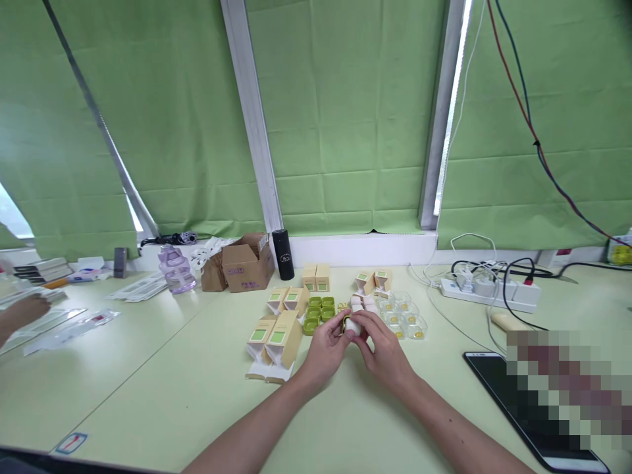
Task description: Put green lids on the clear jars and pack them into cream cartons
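Note:
In front of me, my left hand (326,349) and my right hand (388,355) meet, fingers closed around a small white rounded piece (352,326). A dark green-yellow rim shows along its left side, by my left fingers; my fingertips cover much of the rest. Just behind my left hand stand several small green square cups (313,313) in rows. Small yellow pieces (342,307) and pale pink-white pieces (364,301) sit beyond my fingers, partly hidden. To the right of them is a clear plastic tray (416,327) of rounded cups with yellow spots inside.
Cream cartons (285,337) with green labels stand left of the cups, more behind. Farther back are a cardboard box (247,266), a black cylinder (283,255) and a purple bottle (176,271). A power strip (488,293), cables and a tablet (523,401) lie right. Another person's hand (24,315) is far left.

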